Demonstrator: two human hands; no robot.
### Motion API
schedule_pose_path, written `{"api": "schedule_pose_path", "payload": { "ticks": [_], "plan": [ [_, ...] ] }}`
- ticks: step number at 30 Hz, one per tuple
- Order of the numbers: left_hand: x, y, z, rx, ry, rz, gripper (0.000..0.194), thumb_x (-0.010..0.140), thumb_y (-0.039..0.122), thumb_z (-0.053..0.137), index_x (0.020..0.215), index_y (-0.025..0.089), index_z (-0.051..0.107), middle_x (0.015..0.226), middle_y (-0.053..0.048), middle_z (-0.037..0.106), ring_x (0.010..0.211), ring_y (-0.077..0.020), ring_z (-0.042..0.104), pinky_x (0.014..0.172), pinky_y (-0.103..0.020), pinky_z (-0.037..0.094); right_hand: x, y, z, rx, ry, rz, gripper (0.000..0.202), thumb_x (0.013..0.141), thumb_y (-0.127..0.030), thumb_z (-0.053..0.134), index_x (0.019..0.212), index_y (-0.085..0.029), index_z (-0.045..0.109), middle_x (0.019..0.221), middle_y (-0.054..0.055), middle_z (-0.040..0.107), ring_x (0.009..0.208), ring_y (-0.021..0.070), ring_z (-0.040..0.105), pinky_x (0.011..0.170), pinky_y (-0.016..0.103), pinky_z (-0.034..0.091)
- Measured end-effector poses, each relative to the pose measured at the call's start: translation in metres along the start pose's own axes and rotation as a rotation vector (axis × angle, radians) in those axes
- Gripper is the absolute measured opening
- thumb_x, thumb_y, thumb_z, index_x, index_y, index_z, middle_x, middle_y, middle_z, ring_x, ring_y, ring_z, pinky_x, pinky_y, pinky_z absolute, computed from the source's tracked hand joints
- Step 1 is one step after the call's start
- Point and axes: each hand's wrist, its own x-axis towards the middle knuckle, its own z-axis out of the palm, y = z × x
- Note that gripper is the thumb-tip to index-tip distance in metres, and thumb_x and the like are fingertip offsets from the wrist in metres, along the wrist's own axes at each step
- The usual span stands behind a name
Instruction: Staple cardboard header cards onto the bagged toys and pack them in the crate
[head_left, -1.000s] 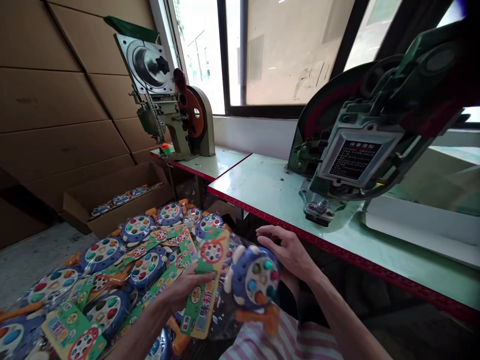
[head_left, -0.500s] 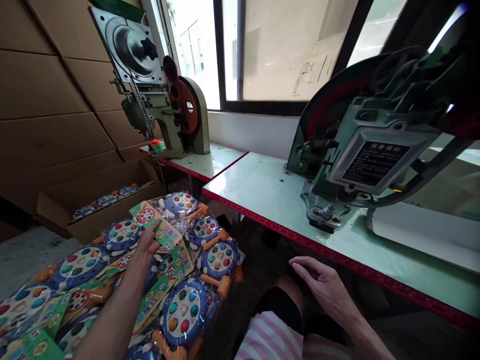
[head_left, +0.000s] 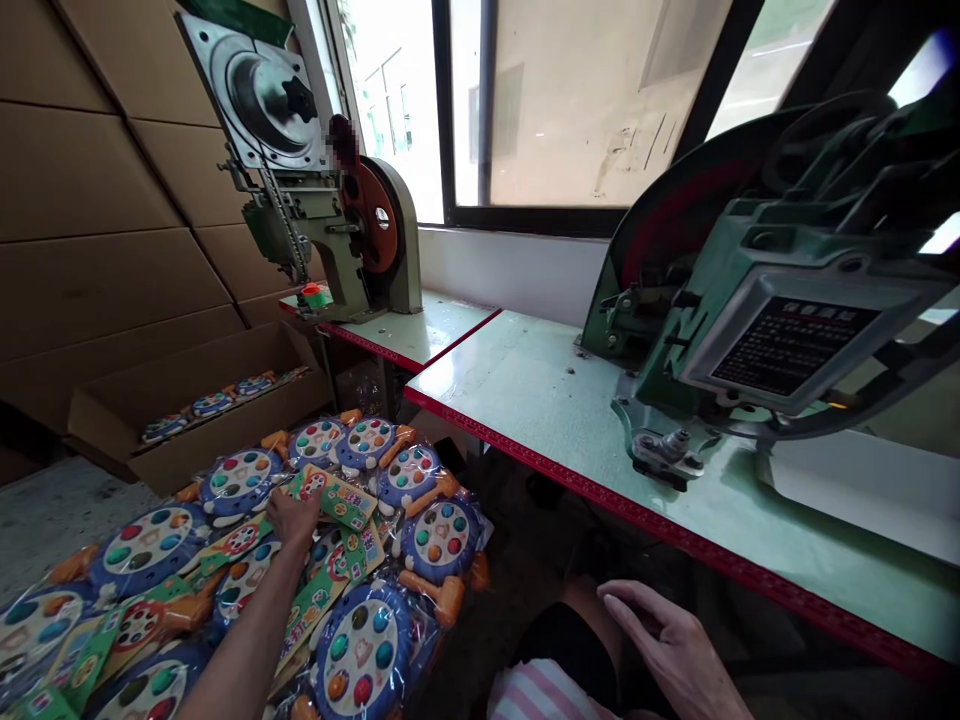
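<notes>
Many bagged toys with blue rims, coloured dots and orange hammers lie in a pile at the lower left, among them one toy point(head_left: 364, 645) near my lap. Green and yellow header cards point(head_left: 349, 500) top the bags. My left hand point(head_left: 294, 515) reaches down onto the pile, its fingers bent against a card at the upper middle; what the fingertips grip is hidden. Over my lap, below the table edge, my right hand point(head_left: 664, 640) hovers with fingers loosely extended, the thumb apart, holding nothing.
A green riveting machine point(head_left: 795, 330) stands on the red-edged table point(head_left: 510, 385) at the right. Another machine point(head_left: 330, 220) is at the back left. An open carton point(head_left: 217, 440) with more bagged toys sits beside stacked cardboard boxes point(head_left: 90, 180).
My left hand has lowered with the card, which now lies flatter on the pile and shows another bagged toy behind it. My right hand sits slightly lower and further right in view.
</notes>
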Motion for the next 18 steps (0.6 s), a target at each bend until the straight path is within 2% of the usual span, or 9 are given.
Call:
{"api": "schedule_pose_path", "payload": {
  "ticks": [1, 3, 6, 10, 14, 18],
  "plan": [
    [0.002, 0.001, 0.003, 0.066, 0.017, 0.063, 0.074, 0.097, 0.048, 0.053, 0.155, 0.010, 0.030, 0.160, -0.029, 0.032, 0.152, -0.0465, 0.021, 0.117, -0.065, 0.026, -0.001, 0.001, 0.003, -0.002, -0.006, -0.001, 0.037, 0.092, -0.058, 0.062, 0.103, -0.029, 0.081, 0.112, 0.005, 0.079, 0.105, 0.0274, 0.074, 0.090, 0.028, 0.060],
    [0.009, 0.009, 0.015, 0.171, 0.001, 0.180, 0.076, 0.095, 0.054, 0.051, 0.158, 0.017, 0.031, 0.169, -0.020, 0.021, 0.156, -0.0419, 0.011, 0.124, -0.060, 0.014, -0.002, 0.000, 0.008, -0.011, -0.018, -0.011, 0.038, 0.092, -0.059, 0.061, 0.101, -0.029, 0.081, 0.110, 0.005, 0.079, 0.103, 0.0284, 0.074, 0.087, 0.029, 0.061],
    [0.027, 0.028, 0.047, 0.299, -0.142, 0.347, 0.076, 0.092, 0.065, 0.049, 0.156, 0.026, 0.041, 0.171, -0.010, 0.021, 0.157, -0.0391, 0.011, 0.125, -0.058, 0.009, -0.001, -0.003, 0.013, -0.030, -0.031, -0.021, 0.038, 0.091, -0.060, 0.061, 0.097, -0.029, 0.082, 0.105, 0.006, 0.080, 0.099, 0.0286, 0.075, 0.083, 0.029, 0.062],
    [0.050, 0.046, 0.088, 0.414, -0.293, 0.402, 0.083, 0.089, 0.077, 0.045, 0.157, 0.030, 0.042, 0.172, -0.010, 0.018, 0.156, -0.0457, 0.007, 0.120, -0.070, 0.005, -0.002, 0.003, 0.017, -0.037, -0.042, -0.002, 0.037, 0.091, -0.059, 0.061, 0.096, -0.030, 0.082, 0.104, 0.005, 0.080, 0.096, 0.0283, 0.076, 0.082, 0.028, 0.062],
    [0.054, 0.037, 0.110, 0.488, -0.373, 0.386, 0.093, 0.084, 0.082, 0.047, 0.160, 0.030, 0.037, 0.173, -0.012, 0.013, 0.155, -0.0493, -0.002, 0.117, -0.074, 0.002, -0.006, 0.018, 0.022, -0.017, -0.061, 0.030, 0.036, 0.090, -0.059, 0.062, 0.095, -0.029, 0.082, 0.099, 0.005, 0.081, 0.094, 0.0274, 0.077, 0.080, 0.026, 0.062],
    [0.051, 0.020, 0.116, 0.527, -0.390, 0.406, 0.094, 0.085, 0.083, 0.044, 0.163, 0.033, 0.029, 0.174, -0.008, 0.004, 0.156, -0.0458, -0.007, 0.118, -0.071, -0.003, -0.008, 0.019, 0.028, -0.011, -0.077, 0.045, 0.036, 0.089, -0.059, 0.063, 0.091, -0.029, 0.082, 0.094, 0.005, 0.081, 0.089, 0.0263, 0.078, 0.076, 0.023, 0.062]
  ]
}}
